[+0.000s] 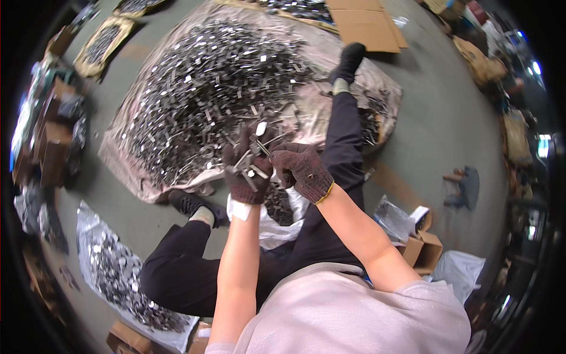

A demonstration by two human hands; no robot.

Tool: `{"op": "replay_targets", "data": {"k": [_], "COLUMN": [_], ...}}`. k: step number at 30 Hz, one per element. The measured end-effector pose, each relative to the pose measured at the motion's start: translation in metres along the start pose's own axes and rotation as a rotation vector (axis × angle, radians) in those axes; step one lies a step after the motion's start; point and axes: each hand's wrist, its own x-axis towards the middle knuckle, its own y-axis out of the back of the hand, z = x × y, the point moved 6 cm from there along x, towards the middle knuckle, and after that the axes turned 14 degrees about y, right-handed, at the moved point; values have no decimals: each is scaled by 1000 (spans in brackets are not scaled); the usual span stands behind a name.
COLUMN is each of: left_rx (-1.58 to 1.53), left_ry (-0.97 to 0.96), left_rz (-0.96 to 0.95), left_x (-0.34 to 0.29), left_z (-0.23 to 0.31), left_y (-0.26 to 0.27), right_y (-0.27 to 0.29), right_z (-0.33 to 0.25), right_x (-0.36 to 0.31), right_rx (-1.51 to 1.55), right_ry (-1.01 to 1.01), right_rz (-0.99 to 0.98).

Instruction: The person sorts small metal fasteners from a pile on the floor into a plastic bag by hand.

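My left hand (244, 192), in a dark brown knitted glove, is turned palm up with several small flat metal pieces (257, 171) lying across the palm and fingers. Close against it, my right hand (303, 171) wears a matching glove with a yellow cuff edge. Its fingers are pinched at a thin metal strip (262, 147) beside the left fingers. Below both hands, between my legs, is a white plastic bag (277, 235) with dark metal pieces inside. Beyond them, a large heap of metal pieces (206, 88) spreads over a pale pink cloth (121, 150).
A clear plastic sheet (85, 227) with more metal parts lies at lower left. Cardboard boxes (429, 251) stand at right near a small blue stool (466, 187). Flat cardboard (362, 26) lies at the far edge. Boxes (56, 147) line the left side.
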Motion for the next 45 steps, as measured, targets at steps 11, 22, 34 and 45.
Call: {"op": "replay_targets", "data": {"k": [11, 22, 34, 45], "left_rx": [-217, 28, -192, -117], "left_ry": [83, 182, 132, 129], "left_rz": [-6, 86, -38, -14], "left_x": [-22, -63, -92, -96], "left_z": [-21, -69, -65, -69], "left_y": [5, -34, -37, -26], "right_y": [278, 64, 45, -29], "right_z": [-92, -26, 7, -56], "right_x": [-45, -34, -38, -55], "right_rx": [-1418, -574, -226, -1267], "right_ry": [331, 415, -8, 729], "right_rz": [688, -161, -18, -306]}}
